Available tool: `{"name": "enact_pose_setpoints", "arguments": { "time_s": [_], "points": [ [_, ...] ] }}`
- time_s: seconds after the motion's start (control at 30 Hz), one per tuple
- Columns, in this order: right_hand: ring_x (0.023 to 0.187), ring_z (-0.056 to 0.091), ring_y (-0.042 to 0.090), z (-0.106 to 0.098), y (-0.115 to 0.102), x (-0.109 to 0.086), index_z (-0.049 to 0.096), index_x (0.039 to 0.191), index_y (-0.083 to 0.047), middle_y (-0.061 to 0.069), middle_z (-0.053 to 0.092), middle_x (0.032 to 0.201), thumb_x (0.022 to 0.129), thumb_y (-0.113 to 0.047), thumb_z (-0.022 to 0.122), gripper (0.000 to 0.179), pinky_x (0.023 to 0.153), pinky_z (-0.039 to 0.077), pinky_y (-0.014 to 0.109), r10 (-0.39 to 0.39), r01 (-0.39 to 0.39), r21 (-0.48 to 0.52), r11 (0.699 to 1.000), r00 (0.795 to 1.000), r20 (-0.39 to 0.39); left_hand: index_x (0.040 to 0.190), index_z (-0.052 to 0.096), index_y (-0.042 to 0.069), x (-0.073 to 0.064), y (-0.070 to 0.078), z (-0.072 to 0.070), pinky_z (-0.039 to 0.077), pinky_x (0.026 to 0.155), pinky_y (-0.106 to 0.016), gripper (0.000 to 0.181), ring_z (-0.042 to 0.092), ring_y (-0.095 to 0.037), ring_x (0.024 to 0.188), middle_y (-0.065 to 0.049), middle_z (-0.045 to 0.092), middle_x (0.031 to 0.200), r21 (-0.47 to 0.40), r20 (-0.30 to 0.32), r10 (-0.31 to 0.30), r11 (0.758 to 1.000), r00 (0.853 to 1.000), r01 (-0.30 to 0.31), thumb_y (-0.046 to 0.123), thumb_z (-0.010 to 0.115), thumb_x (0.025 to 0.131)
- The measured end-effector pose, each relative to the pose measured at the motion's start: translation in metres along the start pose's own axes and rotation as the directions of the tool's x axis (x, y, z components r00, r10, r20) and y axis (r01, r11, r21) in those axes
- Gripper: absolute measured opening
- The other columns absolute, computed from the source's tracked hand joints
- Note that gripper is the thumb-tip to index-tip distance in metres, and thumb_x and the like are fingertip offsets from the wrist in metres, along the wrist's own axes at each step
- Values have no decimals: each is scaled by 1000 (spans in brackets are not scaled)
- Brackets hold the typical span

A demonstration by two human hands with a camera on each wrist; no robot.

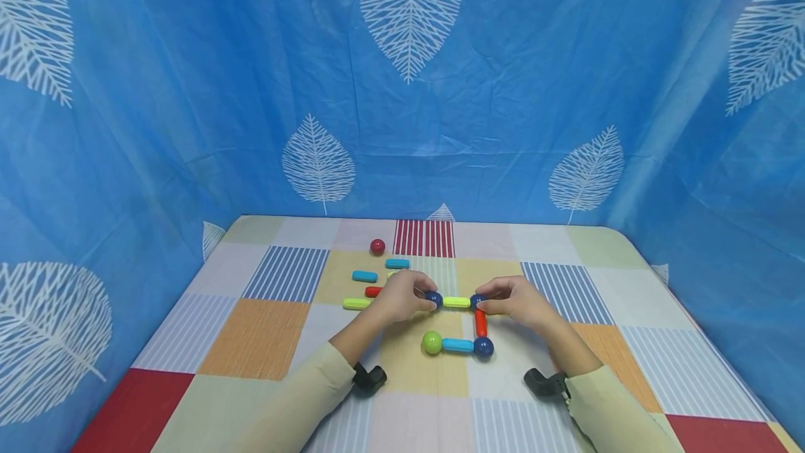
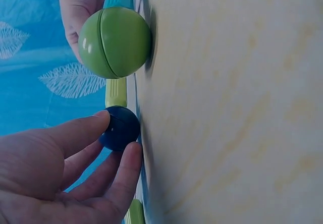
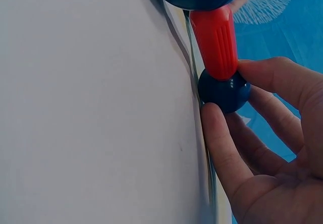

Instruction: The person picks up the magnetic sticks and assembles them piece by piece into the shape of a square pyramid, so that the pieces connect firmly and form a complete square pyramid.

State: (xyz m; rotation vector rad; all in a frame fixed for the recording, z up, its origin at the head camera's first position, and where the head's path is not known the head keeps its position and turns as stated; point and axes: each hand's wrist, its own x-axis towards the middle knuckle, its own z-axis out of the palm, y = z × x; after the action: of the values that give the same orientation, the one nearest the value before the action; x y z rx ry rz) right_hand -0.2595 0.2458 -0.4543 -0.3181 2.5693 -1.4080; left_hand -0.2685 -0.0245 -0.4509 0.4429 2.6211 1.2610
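Observation:
My left hand (image 1: 404, 297) pinches a dark blue ball (image 2: 121, 132) between thumb and fingers. A yellow-green rod (image 1: 455, 302) joins it to a second dark blue ball (image 3: 228, 94), which my right hand (image 1: 520, 300) grips with its fingertips. From that second ball a red rod (image 1: 481, 324) runs toward the near side, to a third dark blue ball (image 1: 483, 347). A light blue rod (image 1: 458, 345) extends left from there and ends at a green ball (image 1: 432, 342). The joined pieces lie on the table in a shape open on its left side.
Loose pieces lie beyond and left of my left hand: a red ball (image 1: 377, 247), two light blue rods (image 1: 365, 276), a partly hidden red rod (image 1: 372, 291) and a yellow-green rod (image 1: 356, 304). A blue leaf-patterned curtain (image 1: 490, 124) surrounds the patchwork-covered table (image 1: 251, 404).

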Motion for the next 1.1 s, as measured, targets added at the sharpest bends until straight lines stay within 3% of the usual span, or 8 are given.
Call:
{"name": "enact_pose_setpoints", "arguments": {
  "time_s": [0.27,0.7,0.9,1.1],
  "points": [
    [95,67,21,1,1,1,77,111,-6,12,76,111,87,-13,80,25,78,58,28,4,-4,-20,1000,1000,-8,109,74,12,-7,1,-9,59,90,-37,21,68,-18,99,-1,73,104,22,1,12,1000,1000,-12,10,80,89],
    [97,67,21,1,-1,0,77,113,-7,13,75,114,88,-13,80,27,79,58,30,21,-21,-6,1000,1000,-3,115,73,2,-27,-9,-39,59,88,-38,23,68,-20,96,-11,73,111,119,10,136,983,991,-136,5,74,92],
    [98,67,21,0,-1,1,78,111,-10,10,76,113,87,-14,80,24,80,59,30,45,-45,-21,999,999,-5,113,75,4,-39,-17,-53,58,89,-40,22,66,-20,96,-9,73,109,205,-6,134,970,991,-129,5,75,91],
    [100,67,22,-1,-1,0,78,111,-10,9,76,114,88,-15,80,24,81,59,31,50,-50,-35,998,999,-4,107,78,10,-49,-24,-67,58,90,-40,19,66,-19,96,-3,73,105,299,-42,76,952,996,-60,6,78,88]
  ]
}}
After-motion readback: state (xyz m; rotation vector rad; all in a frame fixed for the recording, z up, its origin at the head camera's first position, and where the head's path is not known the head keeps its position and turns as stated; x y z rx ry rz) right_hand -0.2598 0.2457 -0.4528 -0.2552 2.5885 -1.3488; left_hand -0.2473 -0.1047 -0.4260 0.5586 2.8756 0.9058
